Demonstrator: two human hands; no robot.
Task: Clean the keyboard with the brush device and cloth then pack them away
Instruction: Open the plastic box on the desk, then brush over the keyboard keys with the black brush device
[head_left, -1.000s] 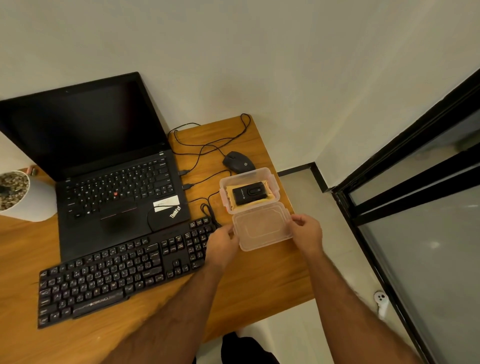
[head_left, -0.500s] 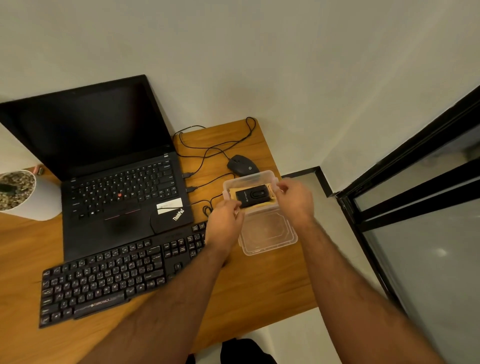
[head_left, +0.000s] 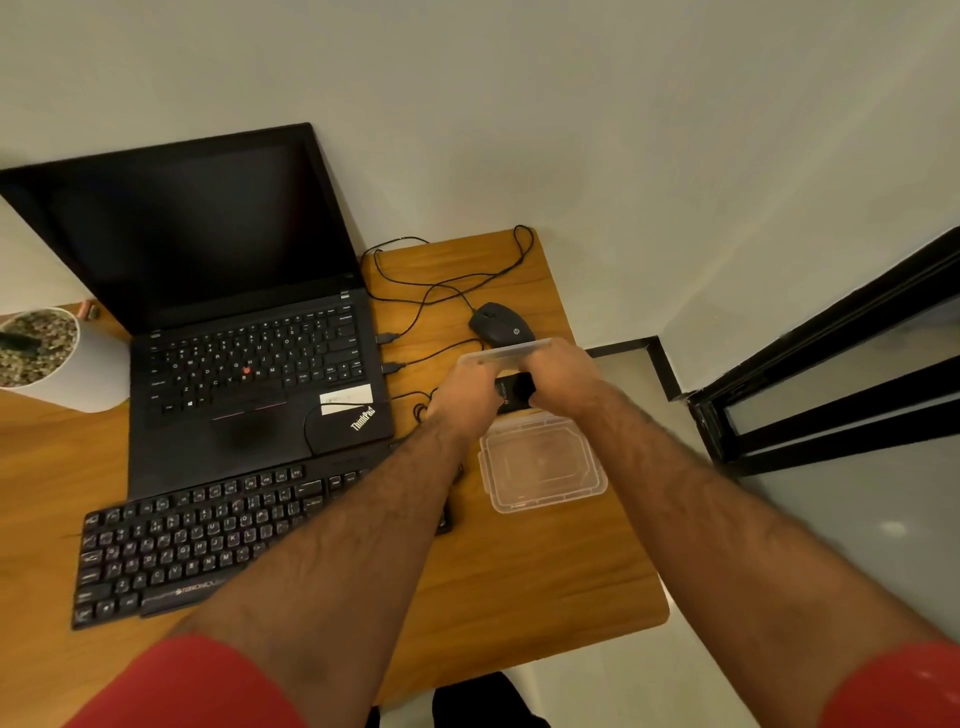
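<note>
The black brush device (head_left: 515, 391) lies in a clear plastic box (head_left: 501, 354) near the desk's right edge. Only the box's far rim shows. My left hand (head_left: 464, 399) and my right hand (head_left: 562, 381) reach into the box from either side, fingers curled down round the device's two ends. The fingertips are hidden, and I cannot see the cloth. The box's clear lid (head_left: 543, 469) lies flat on the desk just in front of my hands. A black external keyboard (head_left: 208, 540) sits at the front left, partly under my left forearm.
An open black laptop (head_left: 249, 364) stands behind the keyboard. A black mouse (head_left: 501, 325) and its cables (head_left: 447, 283) lie just beyond the box. A white plant pot (head_left: 57, 364) sits at far left. The desk edge (head_left: 644, 519) drops to the floor, with a black-framed glass door (head_left: 831, 374) beyond.
Both hands moved from the lid in front up to the box, then closed in over the brush device inside it. The lid stays on the desk.
</note>
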